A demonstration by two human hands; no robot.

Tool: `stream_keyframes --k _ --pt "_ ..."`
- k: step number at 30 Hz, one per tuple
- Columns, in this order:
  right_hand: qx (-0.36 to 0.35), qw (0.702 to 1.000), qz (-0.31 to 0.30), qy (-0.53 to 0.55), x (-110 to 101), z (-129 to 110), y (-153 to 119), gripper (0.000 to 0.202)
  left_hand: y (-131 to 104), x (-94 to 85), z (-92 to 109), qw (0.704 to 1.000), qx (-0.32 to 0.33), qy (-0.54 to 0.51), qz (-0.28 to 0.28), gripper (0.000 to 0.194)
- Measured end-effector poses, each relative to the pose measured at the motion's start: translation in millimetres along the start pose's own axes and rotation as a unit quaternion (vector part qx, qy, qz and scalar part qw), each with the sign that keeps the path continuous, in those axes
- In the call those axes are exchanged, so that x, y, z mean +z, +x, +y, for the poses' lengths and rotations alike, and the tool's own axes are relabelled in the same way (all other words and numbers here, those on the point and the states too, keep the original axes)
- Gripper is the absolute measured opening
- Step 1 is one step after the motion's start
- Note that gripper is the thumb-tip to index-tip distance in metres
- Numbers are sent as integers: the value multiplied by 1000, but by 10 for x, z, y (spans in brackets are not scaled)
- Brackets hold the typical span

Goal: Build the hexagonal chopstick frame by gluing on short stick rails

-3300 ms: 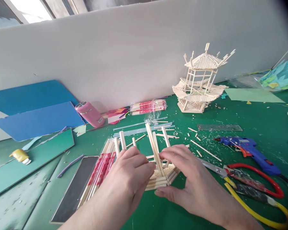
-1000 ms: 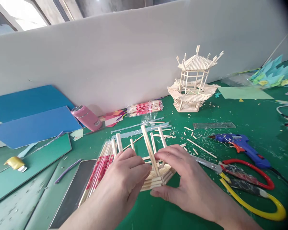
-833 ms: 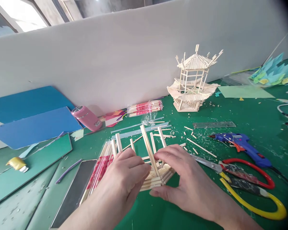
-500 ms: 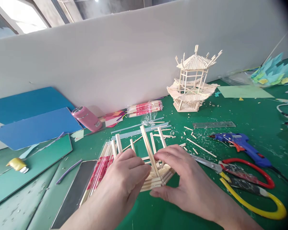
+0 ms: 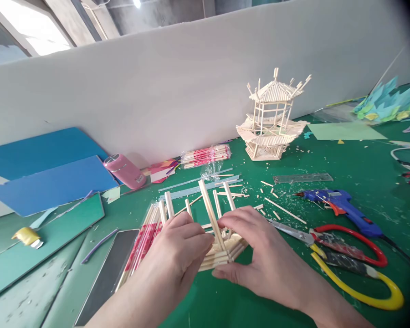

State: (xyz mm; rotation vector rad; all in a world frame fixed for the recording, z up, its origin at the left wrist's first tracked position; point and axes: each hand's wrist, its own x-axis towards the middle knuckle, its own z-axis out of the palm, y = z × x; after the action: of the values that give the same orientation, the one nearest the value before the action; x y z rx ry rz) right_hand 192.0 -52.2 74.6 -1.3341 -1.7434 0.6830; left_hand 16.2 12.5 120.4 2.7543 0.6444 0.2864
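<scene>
A small frame of pale wooden sticks [image 5: 214, 260] sits on the green table in front of me, with several upright posts rising from its layered base. My left hand [image 5: 177, 248] is closed on the near left side of this stick frame; its fingertips are partly hidden. On the near right corner, my right hand [image 5: 251, 248] grips the frame, thumb low in front and fingers behind a paired-stick post [image 5: 212, 212] that leans slightly left. Farther back stands a two-tiered pavilion model [image 5: 273, 116] made of similar sticks.
To the right lie scissors [image 5: 348, 259] with red and yellow handles, a blue glue gun [image 5: 345, 209] and a clear ruler [image 5: 303, 178]. Packed sticks [image 5: 146, 237] and a dark phone-like slab [image 5: 109, 273] are at left. A pink bottle [image 5: 126, 171] lies behind; stick offcuts litter the table.
Both hands keep nearly the same hold on the stick frame. The whole view has shifted slightly; nothing on the table has visibly moved.
</scene>
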Motion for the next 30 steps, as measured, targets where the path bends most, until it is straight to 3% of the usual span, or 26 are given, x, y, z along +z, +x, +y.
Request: stream_keyframes --k 5,8,10,12,16,22,26,30 --pt "2 1000 1 -5 9 -4 -7 51 -15 -6 18 1000 -16 6 11 22" --pt "7 1000 8 -13 17 -20 5 50 -105 -30 36 998 -20 18 63 15" --pt "7 1000 13 -18 30 -26 11 48 -208 -26 32 993 -4 41 109 22" --pt "3 999 20 -25 49 -33 13 48 -326 13 10 988 21 80 133 27" --pt "-14 999 27 -39 107 -77 18 46 -538 154 -58 978 12 162 133 32" --pt "-17 998 17 -54 179 -187 8 48 -706 272 -67 960 -9 212 184 24" --pt "-28 998 -10 -55 89 -208 -49 67 -778 270 -69 961 -6 203 187 27" --pt "-43 996 -17 -80 -105 -130 -148 65 -839 249 -82 965 -23 187 184 32"
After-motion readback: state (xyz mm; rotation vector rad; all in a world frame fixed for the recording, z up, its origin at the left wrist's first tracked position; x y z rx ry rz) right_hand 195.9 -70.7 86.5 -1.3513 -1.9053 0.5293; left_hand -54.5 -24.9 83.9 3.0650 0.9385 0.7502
